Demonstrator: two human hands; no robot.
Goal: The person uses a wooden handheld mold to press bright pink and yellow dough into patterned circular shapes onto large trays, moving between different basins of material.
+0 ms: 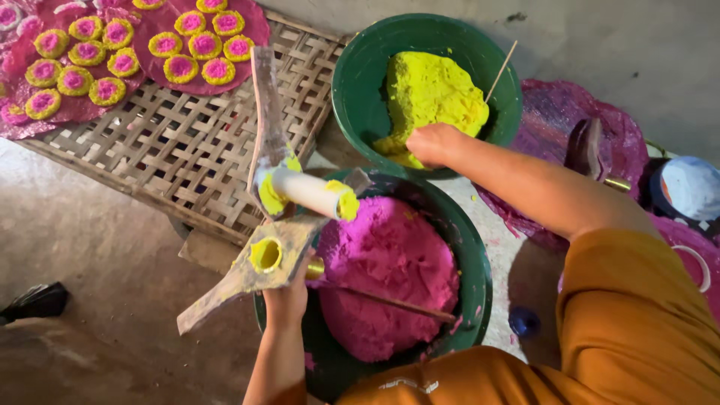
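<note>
My left hand grips a wooden press mould with a round hole full of yellow dough, held over the rim of the near green bowl. A white plunger smeared yellow sticks out of the mould's upright arm. The near bowl holds pink dough with a thin stick lying across it. My right hand reaches into the far green bowl, fingers closed on the lump of yellow dough. A thin skewer leans in that bowl.
A woven bamboo mat at the upper left carries pink plastic sheets with several yellow-and-pink round pieces. More pink plastic lies at the right, beside a blue-white container. A small blue cap lies on the concrete floor.
</note>
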